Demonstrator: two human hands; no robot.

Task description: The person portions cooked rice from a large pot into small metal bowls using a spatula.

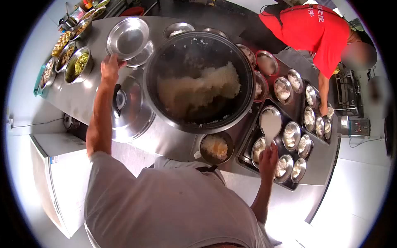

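Observation:
My left hand (110,70) grips the near rim of a shiny metal bowl (128,37), held tilted above another metal bowl (142,57). In my right hand (268,159) is a pale rice paddle (271,126), its blade over a bowl on the dark tray (243,153). Between my hands stands a large round pot (149,91), with white rice (206,89) heaped inside and steam over it. Several small metal bowls of rice (291,135) sit on the tray around the paddle.
A metal lid (134,109) lies left of the pot. Below it is a pan (215,148) with rice and something orange. Larger bowls of food (79,64) stand at far left. Across the counter, a person in red (310,31) reaches to rice bowls on another tray.

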